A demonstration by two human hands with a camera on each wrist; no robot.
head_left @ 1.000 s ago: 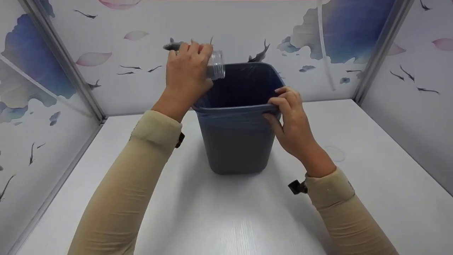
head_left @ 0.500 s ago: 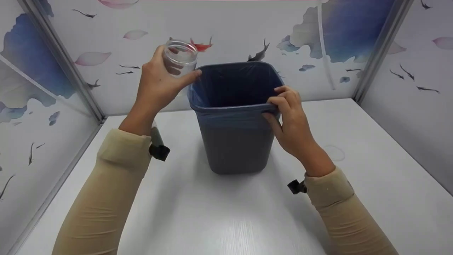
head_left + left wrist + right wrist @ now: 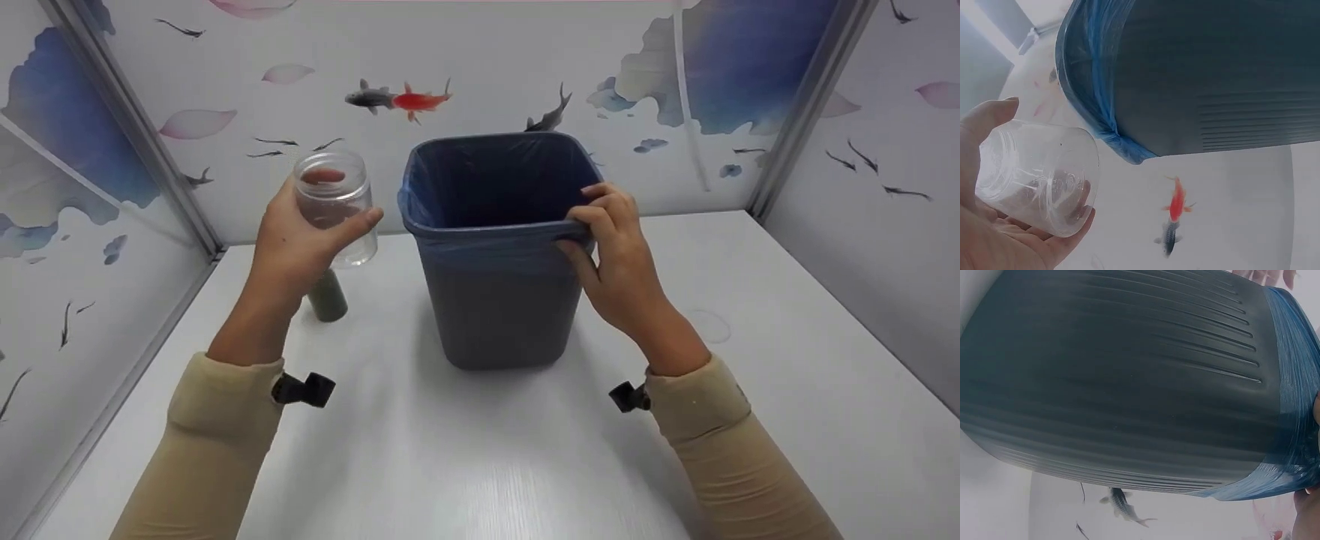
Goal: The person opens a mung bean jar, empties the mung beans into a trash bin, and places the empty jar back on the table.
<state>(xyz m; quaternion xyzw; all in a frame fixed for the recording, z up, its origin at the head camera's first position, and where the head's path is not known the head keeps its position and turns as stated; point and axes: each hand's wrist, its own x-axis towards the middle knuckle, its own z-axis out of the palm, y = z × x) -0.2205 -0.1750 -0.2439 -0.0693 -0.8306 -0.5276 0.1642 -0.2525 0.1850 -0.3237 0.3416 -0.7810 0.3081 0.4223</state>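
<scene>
My left hand (image 3: 289, 244) grips a clear, lidless jar (image 3: 352, 244), fingers behind it and thumb across its near side. The jar is roughly upright, left of a grey trash bin (image 3: 499, 307). In the left wrist view, the see-through jar (image 3: 1053, 174) shows fingers through its wall and no contents. A blue bag liner (image 3: 487, 251) is folded over the bin's rim. My right hand (image 3: 619, 255) pinches the rim and liner at the bin's near right corner, thumb outside and fingers over the top. The bin's bottom inside is dark.
Beyond my left wrist a dark green cylinder (image 3: 328, 298) stands on the white table (image 3: 480, 450), its upper part hidden by the hand. A faint clear ring (image 3: 709, 325) lies on the table at right. Walls printed with fish enclose the back and sides.
My left hand has turned the jar from tipped over the bin's rim to upright and moved it left and down, uncovering the green cylinder. My right hand has stayed on the rim.
</scene>
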